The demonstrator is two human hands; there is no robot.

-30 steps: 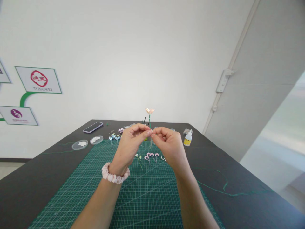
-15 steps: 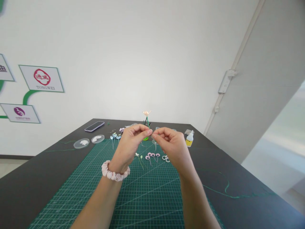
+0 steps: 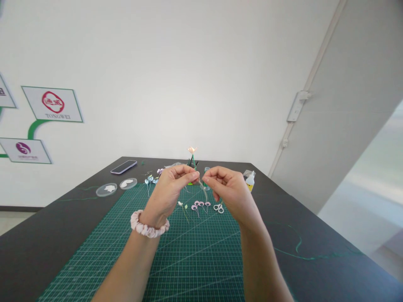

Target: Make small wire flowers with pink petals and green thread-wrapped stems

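Observation:
Above the cutting mat (image 3: 195, 256), my left hand (image 3: 170, 186) pinches a thin, pale greenish strip (image 3: 205, 193) between thumb and forefinger. The strip's loose end curls downward between my hands. Close beside it, the thumb and forefinger of my right hand (image 3: 229, 186) are pressed together; whatever they hold is too small to make out. Below the hands lie pink-purple flower pieces on thin stems (image 3: 201, 204), a white bud with a stem (image 3: 181, 204) and white-handled scissors (image 3: 218, 207). A pale peach flower on a green stem (image 3: 192, 150) stands behind my hands.
At the left are a phone (image 3: 124, 167) and two shallow clear dishes (image 3: 100, 191) holding white bits. Blue flower pieces (image 3: 149, 180) lie beside my left hand. A glue bottle (image 3: 250, 180) stands right of my right hand. Green thread (image 3: 310, 257) trails across the black table (image 3: 317, 226).
My fingertips have moved slightly apart, and the pale strip shows more clearly between them. The scissors are less covered by my right hand.

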